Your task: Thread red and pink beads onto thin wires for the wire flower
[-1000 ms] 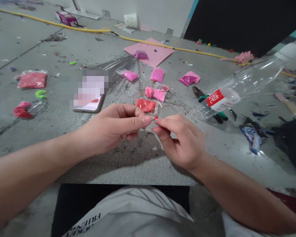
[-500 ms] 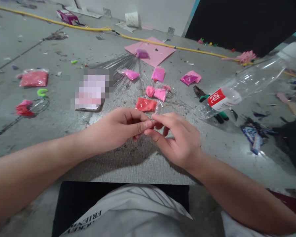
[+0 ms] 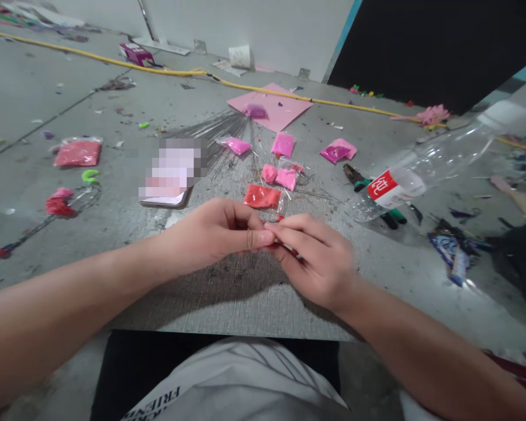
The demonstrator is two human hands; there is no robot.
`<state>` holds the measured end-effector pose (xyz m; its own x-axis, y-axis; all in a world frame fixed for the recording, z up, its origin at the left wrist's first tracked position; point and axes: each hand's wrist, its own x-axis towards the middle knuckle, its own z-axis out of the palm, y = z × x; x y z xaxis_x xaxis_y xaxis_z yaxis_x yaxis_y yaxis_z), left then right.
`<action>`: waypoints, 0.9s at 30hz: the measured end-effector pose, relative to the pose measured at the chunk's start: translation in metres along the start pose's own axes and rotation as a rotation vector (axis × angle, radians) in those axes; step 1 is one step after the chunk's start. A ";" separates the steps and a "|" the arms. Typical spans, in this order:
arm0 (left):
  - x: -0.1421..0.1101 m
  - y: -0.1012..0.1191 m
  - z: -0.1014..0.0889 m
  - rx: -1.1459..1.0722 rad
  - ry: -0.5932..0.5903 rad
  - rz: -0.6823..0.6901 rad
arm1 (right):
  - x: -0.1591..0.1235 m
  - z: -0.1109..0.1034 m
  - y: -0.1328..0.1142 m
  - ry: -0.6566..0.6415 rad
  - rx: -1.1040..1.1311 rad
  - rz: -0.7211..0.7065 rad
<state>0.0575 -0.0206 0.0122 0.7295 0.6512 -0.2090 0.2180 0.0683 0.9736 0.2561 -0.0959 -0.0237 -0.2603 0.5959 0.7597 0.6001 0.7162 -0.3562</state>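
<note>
Red bit (image 3: 280,218) shows against your right hand's (image 3: 322,260) bent fingers, over the worktop's (image 3: 228,307) near edge; left hand (image 3: 214,237) pinched, contents hidden. Excess fingertip pressure could deform your bit.

"What does the small red blob (image 3: 280,218) look like?"

"Bright red and roundish, with its finer shape too tiny to make out."

"And where is it?"

"Up at the far edge of the right hand's (image 3: 318,257) bent fingers, close to the left hand's (image 3: 221,234) pinched fingertips. Part may be hidden by the fingers, so I can't tell which way it's turned."
</note>
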 end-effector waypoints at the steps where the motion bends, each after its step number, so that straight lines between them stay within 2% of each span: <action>1: 0.000 -0.001 -0.002 0.008 -0.016 -0.013 | 0.000 -0.001 0.000 -0.001 0.011 -0.010; 6: 0.003 -0.004 -0.012 0.004 -0.113 -0.064 | 0.001 -0.002 0.001 -0.034 0.090 -0.040; 8: 0.005 -0.005 -0.014 0.044 -0.107 -0.061 | 0.002 -0.001 0.001 -0.046 0.097 -0.007; 10: 0.008 -0.004 -0.016 0.085 -0.011 -0.020 | 0.002 0.001 0.002 -0.082 0.109 0.052; 12: 0.012 -0.004 -0.020 0.159 0.154 0.054 | 0.002 0.003 0.002 -0.158 0.123 0.102; 14: 0.017 -0.005 -0.027 0.350 0.307 0.148 | 0.001 0.005 0.002 -0.244 0.140 0.118; 16: 0.023 -0.008 -0.035 0.616 0.367 0.254 | 0.000 0.007 0.002 -0.305 0.161 0.118; 18: 0.028 -0.012 -0.043 0.773 0.339 0.341 | -0.002 0.009 0.002 -0.351 0.177 0.122; 20: 0.032 -0.016 -0.048 0.780 0.310 0.375 | -0.004 0.010 0.002 -0.404 0.178 0.141; 23: 0.038 -0.021 -0.052 0.756 0.317 0.366 | -0.007 0.012 0.003 -0.491 0.149 0.174; 27: 0.046 -0.026 -0.056 0.889 0.323 0.371 | -0.007 0.015 0.002 -0.667 0.048 0.172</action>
<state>0.0493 0.0498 -0.0180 0.6680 0.6991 0.2550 0.5129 -0.6808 0.5229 0.2478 -0.0932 -0.0383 -0.5830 0.7878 0.1987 0.6444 0.5973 -0.4775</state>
